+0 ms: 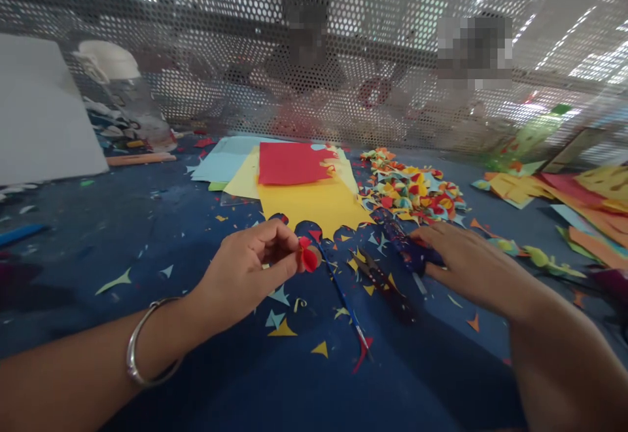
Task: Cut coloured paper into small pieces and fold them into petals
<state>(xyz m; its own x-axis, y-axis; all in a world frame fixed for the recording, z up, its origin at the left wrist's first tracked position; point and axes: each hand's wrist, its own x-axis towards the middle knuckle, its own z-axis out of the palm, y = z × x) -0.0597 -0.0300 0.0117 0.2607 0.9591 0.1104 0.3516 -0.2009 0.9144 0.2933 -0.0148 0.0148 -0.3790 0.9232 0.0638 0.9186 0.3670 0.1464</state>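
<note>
Between the thumb and fingers of my left hand (pixel 260 258) is a small red paper flower (pixel 308 256), held just above the table. My right hand (pixel 466 262) has its fingers closed round a dark, paint-specked glue gun (pixel 400 242). A pale stick pokes out of the gun's near end. Beside it lies a pair of dark-handled scissors (pixel 385 285). A thin blue paintbrush (pixel 346 298) rests between my hands, its tip towards me. Paper scraps, such as a yellow one (pixel 283 328), are scattered around.
Behind my hands lie a yellow sheet (pixel 314 206) with a scalloped edge and a red sheet (pixel 289 163). A heap of small paper flowers (pixel 417 190) sits to their right. A bottle (pixel 132 98) stands back left. A perforated metal screen (pixel 220 46) closes off the far side.
</note>
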